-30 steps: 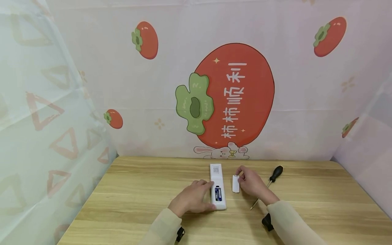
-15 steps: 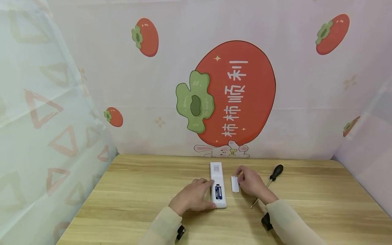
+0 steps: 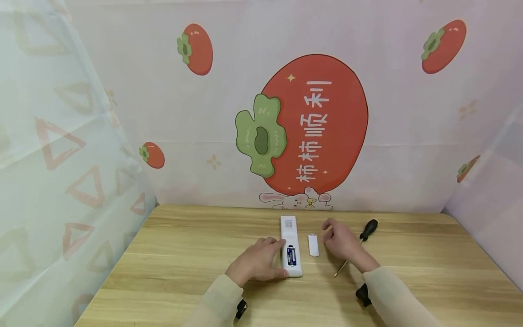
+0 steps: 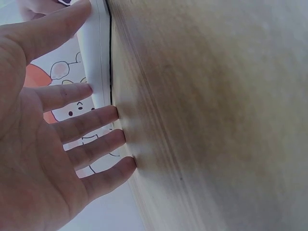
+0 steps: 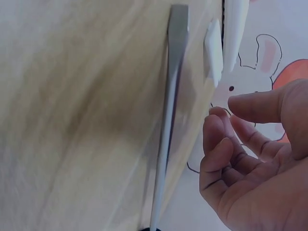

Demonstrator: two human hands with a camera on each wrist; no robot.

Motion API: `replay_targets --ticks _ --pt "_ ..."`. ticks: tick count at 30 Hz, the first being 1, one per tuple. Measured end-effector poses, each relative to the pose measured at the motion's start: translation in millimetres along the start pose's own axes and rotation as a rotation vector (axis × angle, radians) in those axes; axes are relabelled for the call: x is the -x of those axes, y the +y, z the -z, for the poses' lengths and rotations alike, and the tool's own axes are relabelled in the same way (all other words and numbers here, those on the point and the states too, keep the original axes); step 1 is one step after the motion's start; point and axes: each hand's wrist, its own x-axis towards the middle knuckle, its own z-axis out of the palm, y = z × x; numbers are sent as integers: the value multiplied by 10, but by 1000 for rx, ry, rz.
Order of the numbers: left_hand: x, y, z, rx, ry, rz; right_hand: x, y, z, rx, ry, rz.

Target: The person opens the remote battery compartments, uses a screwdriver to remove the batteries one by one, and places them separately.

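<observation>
A white remote control (image 3: 289, 236) lies on the wooden table with its back up and its battery bay uncovered. Two blue batteries (image 3: 291, 256) sit side by side in that bay. My left hand (image 3: 259, 262) touches the remote's left side with thumb and index finger; in the left wrist view its fingers (image 4: 91, 120) are straight and spread, the others resting on the tabletop. The white battery cover (image 3: 313, 245) lies flat, apart from the remote. Just right of the cover is my right hand (image 3: 343, 240), holding nothing, its fingers (image 5: 216, 159) loosely bent.
A black-handled flat-blade screwdriver (image 3: 369, 230) lies slantwise on the table, its shaft partly behind the right hand and its tip pointing toward the front. Behind the wooden table (image 3: 184, 254) hangs a backdrop (image 3: 229, 81) printed with persimmons. Patterned cloth also hangs at both sides.
My right hand has let go of the battery cover and drawn back a little to the right. The cover stays on the table; my left hand keeps its place at the remote.
</observation>
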Motion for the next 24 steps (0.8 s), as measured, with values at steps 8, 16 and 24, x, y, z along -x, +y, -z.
replay_targets --ticks 8,16,24 --pt "-2 -9 -9 13 -10 12 4 69 148 51 33 -53" --pt "-7 -6 -12 11 -15 15 -17 193 308 99 97 -75" --pt "-1 4 -9 17 -11 16 -5 331 442 127 159 -117"
